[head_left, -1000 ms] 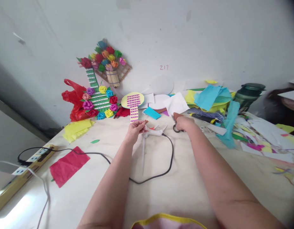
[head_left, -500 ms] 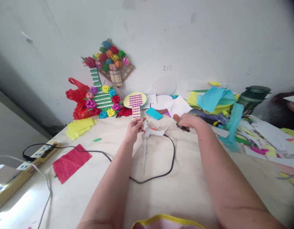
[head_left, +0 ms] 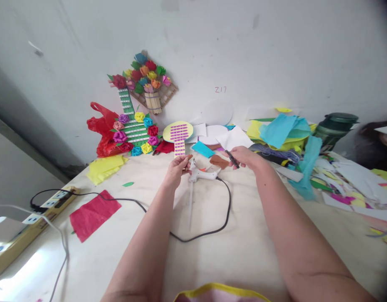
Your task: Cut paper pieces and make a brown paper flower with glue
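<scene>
My left hand (head_left: 177,170) is closed in a pinch on a small brown paper piece (head_left: 190,157). Just right of those fingers, a white hot glue gun (head_left: 204,175) lies on the table, a white glue stick (head_left: 190,205) reaching from it toward me. My right hand (head_left: 243,157) grips black-handled scissors (head_left: 232,160) that point up and to the left. Between the two hands, a larger brown paper piece (head_left: 219,162) rests behind the glue gun. A blue paper piece (head_left: 202,149) lies farther back.
The glue gun's black cord (head_left: 228,205) loops across the table to a power strip (head_left: 39,224) at left. Red paper (head_left: 95,215) lies near it. Decorated flower crafts (head_left: 135,132) line the wall. Paper scraps (head_left: 353,186) and a green flask (head_left: 336,130) stand at right.
The larger brown paper has left my right hand and now lies on the table. That hand has shifted slightly left and turned the scissors upward. My left hand has barely moved.
</scene>
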Tool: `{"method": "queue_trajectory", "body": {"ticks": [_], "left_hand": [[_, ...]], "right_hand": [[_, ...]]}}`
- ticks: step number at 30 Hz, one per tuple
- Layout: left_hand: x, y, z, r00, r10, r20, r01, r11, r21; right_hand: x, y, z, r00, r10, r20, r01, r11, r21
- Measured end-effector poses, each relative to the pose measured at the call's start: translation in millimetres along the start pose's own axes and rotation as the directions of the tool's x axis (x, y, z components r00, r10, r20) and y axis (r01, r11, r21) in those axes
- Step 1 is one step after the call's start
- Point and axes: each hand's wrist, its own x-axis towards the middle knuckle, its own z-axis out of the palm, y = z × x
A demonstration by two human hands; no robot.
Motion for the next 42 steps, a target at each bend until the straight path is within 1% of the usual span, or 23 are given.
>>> {"method": "queue_trajectory", "body": {"ticks": [2,4,5,7,10,13,19,23,27,35,42], "left_hand": [[1,-1,-0.4,1.000,0.016,-0.012,-0.016,1.000,0.003],[2,-3,-0.8,0.999,0.036,-0.015,-0.036,0.999,-0.011],[3,-3,-1.1,0.999,0.044,-0.011,-0.044,0.999,-0.019],[3,-3,-1.5,0.998,0.055,-0.001,-0.055,0.998,-0.024],[2,-2,-1.5,0.998,0.062,0.000,-0.062,0.998,-0.005],[1,-1,-1.0,0.998,0.064,-0.012,-0.064,0.998,0.015],[1,-2,-0.8,0.998,0.058,-0.018,-0.058,0.998,0.002],[0,0,0.4,0.999,0.051,-0.005,-0.052,0.999,-0.016],[-1,2,1.5,1.000,0.022,0.005,-0.022,0.999,-0.030],[-1,3,0.6,1.000,-0.019,0.012,0.020,0.998,-0.053],[0,1,-0.4,1.000,-0.029,0.011,0.030,0.998,-0.061]], "right_hand": [[-1,-1,2,0.993,-0.098,0.071,0.087,0.986,0.144],[-3,-5,7,0.965,-0.215,0.150,0.171,0.950,0.261],[-4,-7,11,0.948,-0.259,0.187,0.200,0.937,0.285],[-5,-11,21,0.921,-0.299,0.252,0.228,0.934,0.274],[-4,-15,37,0.888,-0.315,0.334,0.255,0.944,0.211],[-1,-14,48,0.869,-0.328,0.371,0.269,0.942,0.202],[2,-12,58,0.845,-0.372,0.383,0.306,0.925,0.225],[1,-14,63,0.854,-0.367,0.369,0.318,0.929,0.189],[-1,-16,67,0.860,-0.367,0.354,0.314,0.928,0.200],[1,-15,70,0.863,-0.383,0.330,0.312,0.917,0.249],[3,-14,72,0.864,-0.381,0.328,0.326,0.922,0.210]]}}
